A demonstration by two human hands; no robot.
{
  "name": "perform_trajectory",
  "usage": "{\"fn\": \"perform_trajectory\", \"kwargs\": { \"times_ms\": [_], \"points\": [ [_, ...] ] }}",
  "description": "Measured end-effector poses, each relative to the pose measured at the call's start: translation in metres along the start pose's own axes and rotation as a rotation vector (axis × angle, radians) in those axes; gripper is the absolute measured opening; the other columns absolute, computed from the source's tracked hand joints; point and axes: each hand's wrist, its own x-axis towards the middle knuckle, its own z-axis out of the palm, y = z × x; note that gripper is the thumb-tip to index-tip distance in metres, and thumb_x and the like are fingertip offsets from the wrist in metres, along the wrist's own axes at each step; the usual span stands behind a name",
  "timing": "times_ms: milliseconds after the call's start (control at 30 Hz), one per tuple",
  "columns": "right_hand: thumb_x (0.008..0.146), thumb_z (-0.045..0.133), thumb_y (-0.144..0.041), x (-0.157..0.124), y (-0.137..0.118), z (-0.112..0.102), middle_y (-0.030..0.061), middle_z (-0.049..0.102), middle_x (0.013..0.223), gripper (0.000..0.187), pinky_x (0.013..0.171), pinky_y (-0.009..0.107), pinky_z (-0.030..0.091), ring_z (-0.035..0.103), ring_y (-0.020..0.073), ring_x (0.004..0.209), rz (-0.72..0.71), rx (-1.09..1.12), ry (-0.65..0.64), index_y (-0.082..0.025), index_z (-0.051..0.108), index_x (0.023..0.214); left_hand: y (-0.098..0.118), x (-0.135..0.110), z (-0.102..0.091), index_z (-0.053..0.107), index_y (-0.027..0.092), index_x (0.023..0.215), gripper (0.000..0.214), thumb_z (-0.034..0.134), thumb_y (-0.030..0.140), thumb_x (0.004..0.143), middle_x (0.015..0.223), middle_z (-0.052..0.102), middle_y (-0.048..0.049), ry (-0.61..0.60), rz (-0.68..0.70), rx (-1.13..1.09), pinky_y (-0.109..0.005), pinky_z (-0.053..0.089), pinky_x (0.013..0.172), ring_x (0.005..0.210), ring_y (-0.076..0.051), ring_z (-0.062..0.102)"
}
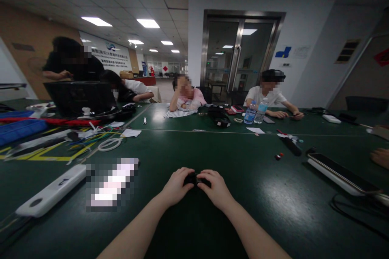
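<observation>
A phone (114,184) lies on the table (158,149); to its right, the left hand (178,186) pinches a small black object (192,178) held between both hands, its right end clasped by the right hand (214,187).

Dark green noted across tabletop (212,145), with yellow strips (53,158) marked on it. Small held object (192,179) seen as black. White recorded for power strip (53,191); blue for tray (22,130); red for long bar (51,121); pink for co-worker's top (198,96). Pale cloth (179,113) patterned with dark stripes; bottle label (250,116) printed blue.
</observation>
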Motion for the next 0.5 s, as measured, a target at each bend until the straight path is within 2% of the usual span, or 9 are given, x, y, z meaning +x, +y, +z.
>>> {"fn": "perform_trajectory", "kwargs": {
  "times_ms": [233, 500],
  "points": [
    [0.071, 0.061, -0.027, 0.0006, 0.0000, 0.0005, -0.0006, 0.060, 0.110, 0.025, 0.096, 0.044, 0.032, 0.049, 0.0233, 0.108, 0.006, -0.074, -0.012, -0.034, 0.066, 0.095, -0.0004, -0.0008, 0.0002, 0.051, 0.024, 0.118, 0.042, 0.056, 0.027, 0.077, 0.119, 0.053, -0.0043, 0.002, 0.018, -0.004, -0.035, 0.037, 0.095, 0.110, -0.021, 0.047],
    [0.069, 0.063, -0.025, 0.0002, 0.0002, -0.0008, -0.0006, 0.062, 0.109, 0.028, 0.096, 0.044, 0.032, 0.051, 0.0238, 0.107, -0.006, -0.061, -0.012, -0.035, 0.066, 0.095, -0.0024, 0.0003, 0.0026, 0.051, 0.023, 0.119, 0.044, 0.058, 0.028, 0.075, 0.120, 0.053, -0.0059, 0.022, 0.036, 0.015, -0.037, 0.036, 0.096, 0.111, -0.022, 0.047]
  ]
}}
